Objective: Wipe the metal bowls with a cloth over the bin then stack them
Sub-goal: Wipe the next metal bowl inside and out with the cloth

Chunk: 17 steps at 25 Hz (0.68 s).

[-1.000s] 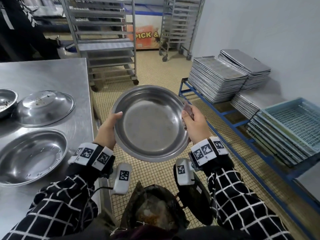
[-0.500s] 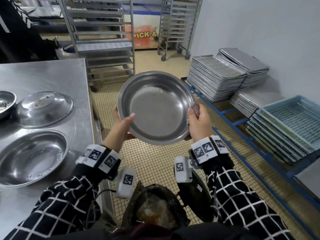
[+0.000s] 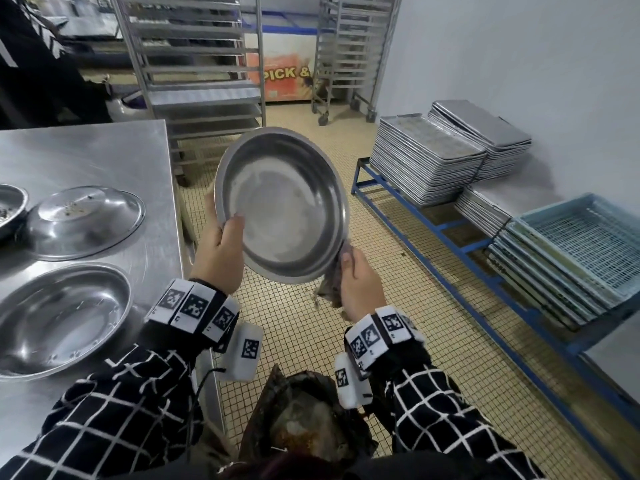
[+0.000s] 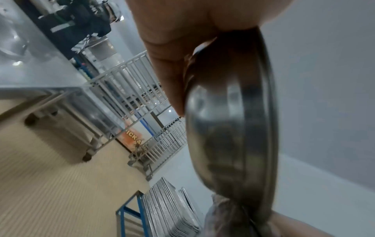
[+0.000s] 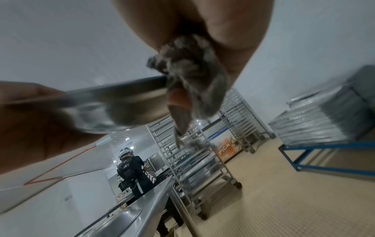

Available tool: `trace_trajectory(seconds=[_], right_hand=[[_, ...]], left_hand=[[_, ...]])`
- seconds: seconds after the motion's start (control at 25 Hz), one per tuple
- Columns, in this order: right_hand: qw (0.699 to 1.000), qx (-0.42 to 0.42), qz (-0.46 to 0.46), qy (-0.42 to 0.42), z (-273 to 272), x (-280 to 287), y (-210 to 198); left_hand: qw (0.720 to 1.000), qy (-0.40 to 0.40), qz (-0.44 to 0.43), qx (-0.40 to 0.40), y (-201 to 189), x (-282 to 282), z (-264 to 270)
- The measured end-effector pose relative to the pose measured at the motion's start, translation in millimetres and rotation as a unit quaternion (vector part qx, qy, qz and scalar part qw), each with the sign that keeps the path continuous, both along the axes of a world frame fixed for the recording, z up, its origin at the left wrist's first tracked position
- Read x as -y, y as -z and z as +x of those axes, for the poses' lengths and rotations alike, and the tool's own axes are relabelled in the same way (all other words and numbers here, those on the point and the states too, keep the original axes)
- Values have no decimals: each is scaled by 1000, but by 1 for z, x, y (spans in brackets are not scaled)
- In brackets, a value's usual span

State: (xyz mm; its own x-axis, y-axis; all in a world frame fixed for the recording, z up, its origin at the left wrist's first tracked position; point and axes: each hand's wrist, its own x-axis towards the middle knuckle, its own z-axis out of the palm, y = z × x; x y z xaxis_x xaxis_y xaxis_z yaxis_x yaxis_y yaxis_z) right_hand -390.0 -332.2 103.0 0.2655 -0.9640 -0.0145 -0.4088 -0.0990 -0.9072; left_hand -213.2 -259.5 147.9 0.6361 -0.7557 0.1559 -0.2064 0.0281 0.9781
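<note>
A round, shallow, dull-grey metal bowl (image 3: 282,206) is held up in the air over the tiled floor (image 3: 388,306), tilted so its hollow faces the person. The left hand (image 3: 216,252) has its grip clamped on the bowl's lower left rim, thumb inside the hollow and fingers (image 4: 168,67) flat against the outer wall. The right hand (image 3: 360,284) has its grip closed round a crumpled grey cloth (image 3: 332,284), which it presses against the bowl's lower right rim; in the right wrist view the cloth (image 5: 192,75) bunches out below the thumb and touches the bowl's edge.

Below the hands, at the bottom of the head view, stands a dark-lined bin (image 3: 304,424) with brownish waste in it; the bowl is held above and beyond it.

On the stainless steel surface (image 3: 86,157) at the left lie three more metal bowls: a wide one, hollow up (image 3: 59,317), an overturned one (image 3: 83,220) behind it, and a third (image 3: 8,206) cut by the frame edge.
</note>
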Motion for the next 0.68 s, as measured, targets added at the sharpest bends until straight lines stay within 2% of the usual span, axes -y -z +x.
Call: trace_trajectory(seconds=[0.12,0.2,0.28,0.36,0.44,0.48,0.56,0.68], right_hand=[[996,3,-87,-1,-1,-4,-3],[988,6,-152,-29,3,6,-10],[968,-93,-217,-84,12,21,-10],[921,-219,-280,-158,19,29,-1],[876,-316,-284,-230,18,27,10],[869,-327,-267,-257,17,20,15],[881,-285,-243,-288,11,2,20],[879,-230,-311,-278,7,-22,28]], left_hand=[[994,36,-30,96,2,-2,10],[992,57,-17,112,5,-5,9],[992,73,-3,107,7,-9,2],[992,72,3,103,8,-11,-5],[993,56,-7,107,8,-10,-6],[994,47,-13,96,11,-9,-4],[999,25,-19,44,17,-5,0],[1000,-14,-9,0,24,-4,-2]])
